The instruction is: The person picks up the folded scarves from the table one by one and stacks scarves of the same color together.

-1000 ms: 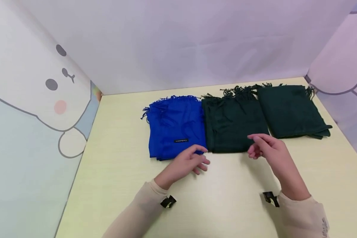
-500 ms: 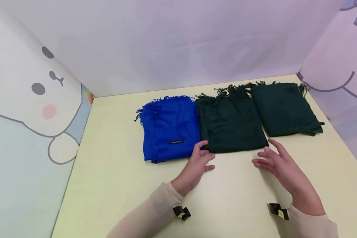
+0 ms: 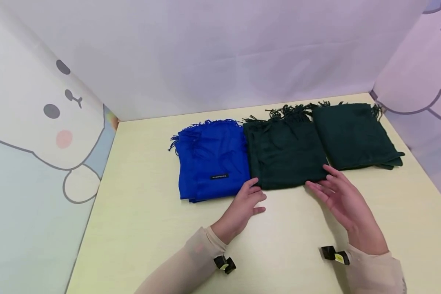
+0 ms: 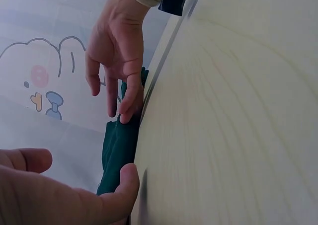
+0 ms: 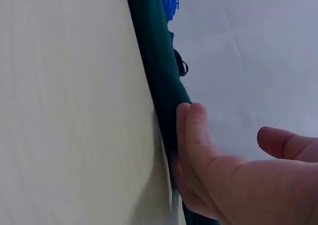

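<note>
Nearest, the left hand [image 3: 239,207] lies loosely spread by the near left corner of the middle dark green cloth [image 3: 286,155], and the right hand [image 3: 343,202] has its fingers stretched out at the near right corner; neither visibly grips it, though whether the left touches is unclear. The blue cloth [image 3: 214,157] lies against its left side, so a careless grab there could drag both. Beyond, the far fringe [image 3: 292,113] runs close to the right-hand green cloth [image 3: 356,134] and could snag.

1 black label [image 3: 219,176], on blue scarf [image 3: 213,153], near its front edge; upside down, small and blurred, apparently reading "Cashmere".
</note>
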Available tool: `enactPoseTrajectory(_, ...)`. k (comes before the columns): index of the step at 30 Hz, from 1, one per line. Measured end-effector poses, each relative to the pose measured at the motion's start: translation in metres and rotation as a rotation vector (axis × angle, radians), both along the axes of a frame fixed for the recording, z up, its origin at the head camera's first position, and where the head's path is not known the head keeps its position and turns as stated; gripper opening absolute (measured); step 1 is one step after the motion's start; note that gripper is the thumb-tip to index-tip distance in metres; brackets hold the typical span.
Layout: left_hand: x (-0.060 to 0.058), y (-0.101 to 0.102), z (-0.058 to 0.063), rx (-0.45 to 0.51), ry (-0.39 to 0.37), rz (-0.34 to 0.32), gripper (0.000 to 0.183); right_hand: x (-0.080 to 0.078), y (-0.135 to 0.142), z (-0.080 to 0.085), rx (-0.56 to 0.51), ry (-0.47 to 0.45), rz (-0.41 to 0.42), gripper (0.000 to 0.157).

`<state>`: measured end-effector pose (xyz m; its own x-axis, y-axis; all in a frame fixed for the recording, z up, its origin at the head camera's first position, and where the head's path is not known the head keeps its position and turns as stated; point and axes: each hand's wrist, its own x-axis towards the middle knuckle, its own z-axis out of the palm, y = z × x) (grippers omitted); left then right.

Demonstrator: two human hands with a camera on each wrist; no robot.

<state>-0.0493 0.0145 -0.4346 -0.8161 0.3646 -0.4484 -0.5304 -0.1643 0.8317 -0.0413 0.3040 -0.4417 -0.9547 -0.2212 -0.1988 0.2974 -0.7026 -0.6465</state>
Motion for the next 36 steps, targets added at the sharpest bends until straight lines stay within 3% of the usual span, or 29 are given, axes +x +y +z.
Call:
enactPoseTrajectory(8, 0.002, -0.002, -0.003, 0.013, 0.006, -0.026, 0.058, -0.015, -0.012, -0.005, 0.16, 0.018, 0.139, 0.058)
enactPoseTrajectory(13, 0.002, 0.0, -0.009, 0.064, 0.016, -0.111, 0.056, -0.02, -0.015, 0.001, 0.166, 0.053, 0.168, 0.057)
enactPoseTrajectory(18, -0.01, 0.004, -0.013, 0.14, 0.004, -0.166, 0.066, -0.023, -0.015, 0.01, 0.154, 0.068, 0.169, 0.06)
enactPoseTrajectory(22, -0.021, 0.009, -0.012, 0.21, -0.064, -0.136, 0.074, -0.025, -0.017, 0.015, 0.133, 0.049, 0.162, 0.061)
enactPoseTrajectory(26, -0.021, 0.019, -0.011, 0.258, -0.102, -0.081, 0.081, -0.028, -0.019, 0.021, 0.101, 0.031, 0.145, 0.061)
enactPoseTrajectory(31, -0.017, 0.026, -0.013, 0.222, -0.012, 0.023, 0.08, -0.032, -0.02, 0.029, 0.056, 0.027, 0.134, 0.061)
enactPoseTrajectory(36, -0.024, 0.025, -0.012, 0.257, 0.04, 0.069, 0.064, -0.028, -0.017, 0.026, 0.104, 0.045, 0.121, 0.058)
